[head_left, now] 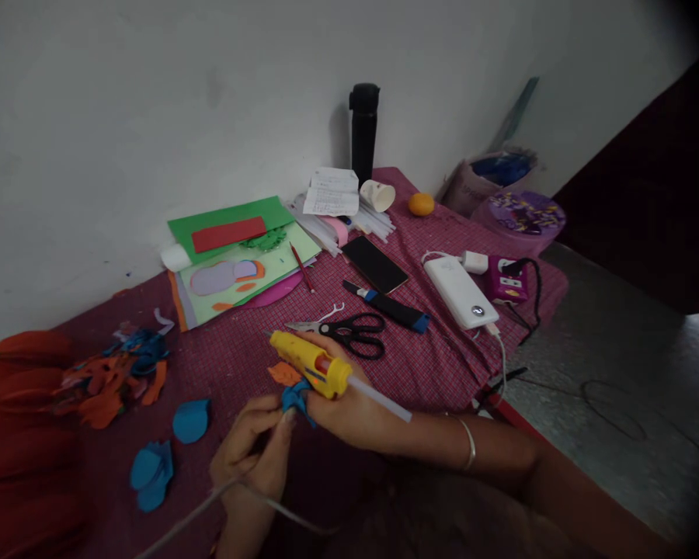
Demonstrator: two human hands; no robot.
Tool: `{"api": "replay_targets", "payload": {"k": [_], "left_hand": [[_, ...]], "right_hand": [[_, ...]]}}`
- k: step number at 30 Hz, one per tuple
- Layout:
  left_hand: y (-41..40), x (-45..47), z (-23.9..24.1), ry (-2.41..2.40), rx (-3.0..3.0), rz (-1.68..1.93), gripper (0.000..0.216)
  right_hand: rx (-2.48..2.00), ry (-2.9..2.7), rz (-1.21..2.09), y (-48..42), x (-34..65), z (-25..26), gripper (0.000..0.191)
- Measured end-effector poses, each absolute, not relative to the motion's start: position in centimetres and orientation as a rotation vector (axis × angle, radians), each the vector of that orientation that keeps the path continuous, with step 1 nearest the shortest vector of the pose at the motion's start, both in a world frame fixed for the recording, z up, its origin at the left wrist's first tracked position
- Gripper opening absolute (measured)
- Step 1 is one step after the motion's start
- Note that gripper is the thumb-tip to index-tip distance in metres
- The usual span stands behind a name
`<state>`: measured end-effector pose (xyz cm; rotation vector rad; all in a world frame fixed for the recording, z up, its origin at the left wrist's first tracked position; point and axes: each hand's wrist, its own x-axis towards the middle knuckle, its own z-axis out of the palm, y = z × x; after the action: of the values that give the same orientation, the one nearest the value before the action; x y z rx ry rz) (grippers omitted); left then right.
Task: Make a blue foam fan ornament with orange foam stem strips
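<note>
My right hand [349, 411] is wrapped round a yellow glue gun [308, 363] with a white glue stick [378, 397] sticking out of its back; the nozzle points left. My left hand [253, 458] pinches a small blue foam piece [296, 400] right under the gun, and a thin grey stem or wire [198, 508] runs down from this hand. Both hands touch at the blue piece, low over a red checked cloth [238, 357]. An orange foam petal [283, 374] lies just behind the hands.
Black scissors [349, 332], a black phone [374, 264], a white power bank [460, 291], coloured foam sheets [238, 252] and a black flask [364, 132] lie behind. Blue petals [191, 421] and orange foam scraps [105, 384] are at the left. The table edge drops at the right.
</note>
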<state>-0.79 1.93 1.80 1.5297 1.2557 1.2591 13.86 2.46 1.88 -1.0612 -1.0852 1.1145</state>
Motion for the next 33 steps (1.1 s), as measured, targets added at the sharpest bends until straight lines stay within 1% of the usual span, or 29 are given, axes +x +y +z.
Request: {"api": "replay_targets", "payload": {"k": [2,5,7,9,11,14,17,20,22,26,27,30,33], "left_hand": [[2.2,-0.6,1.7,1.208,1.425,1.258,0.006],[2.8,-0.3,1.5,1.008,1.184,1.244,0.018],[3.1,-0.2,1.2,0.914,0.985,1.191,0.023],[3.0,-0.1,0.8,0.873,0.804,1.142,0.027],[2.9,-0.1,0.2,0.869,0.658,1.105,0.028],[2.6,0.1,-0.6,0.88,0.511,1.055,0.026],[2.7,0.4,-0.8,0.866,0.464,1.048,0.026],[2.9,0.3,-0.4,0.851,0.497,1.081,0.028],[3.2,0.2,-0.1,0.847,0.526,1.11,0.03],[3.7,-0.2,0.1,0.848,0.556,1.161,0.029],[3.8,-0.3,0.1,0.845,0.552,1.167,0.029],[4.1,-0.6,0.0,0.834,0.536,1.179,0.029],[4.2,-0.7,0.0,0.827,0.535,1.191,0.028]], "right_hand": [[-1.027,-1.037,1.175,2.6,13.8,2.0,0.071],[-0.964,-0.966,1.301,2.6,14.0,2.4,0.078],[-1.011,-0.985,1.344,2.3,14.3,2.6,0.082],[-1.114,-1.079,1.262,1.9,14.8,2.6,0.087],[-1.181,-1.211,1.091,1.5,15.3,2.3,0.091],[-1.147,-1.356,0.92,1.2,15.8,1.7,0.091],[-1.112,-1.415,0.881,1.3,16.1,1.2,0.091],[-1.109,-1.401,0.952,1.3,16.3,1.4,0.094],[-1.068,-1.325,1.07,1.2,16.4,1.9,0.089],[-0.928,-1.101,1.31,0.8,17.1,3.1,0.055],[-0.897,-1.073,1.366,0.7,17.4,3.4,0.05],[-0.781,-1.063,1.537,0.5,18.1,3.9,0.048],[-0.7,-1.06,1.634,0.2,18.5,4.1,0.05]]}}
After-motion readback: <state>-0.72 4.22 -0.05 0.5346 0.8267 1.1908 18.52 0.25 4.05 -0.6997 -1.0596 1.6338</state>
